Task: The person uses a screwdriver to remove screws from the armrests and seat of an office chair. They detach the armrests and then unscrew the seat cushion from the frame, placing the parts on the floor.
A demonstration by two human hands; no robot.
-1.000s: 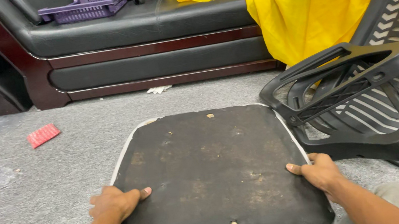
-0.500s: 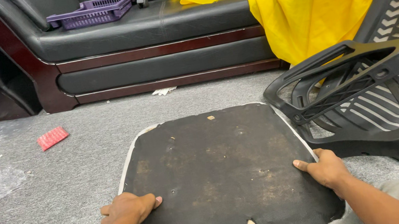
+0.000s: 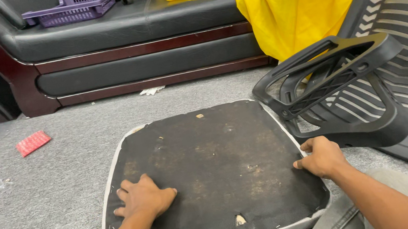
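Your left hand (image 3: pixel 143 198) lies flat on the dark underside of the seat cushion (image 3: pixel 209 175), fingers spread, gripping nothing — the cushion rests upside down on the grey carpet (image 3: pixel 72 160), its near edge over your knees. Your right hand (image 3: pixel 323 156) curls its fingers on the cushion's right edge. Just beside it sits the black chair frame (image 3: pixel 346 95) — tight there. Open carpet to the left, up to the red packet (image 3: pixel 33 143).
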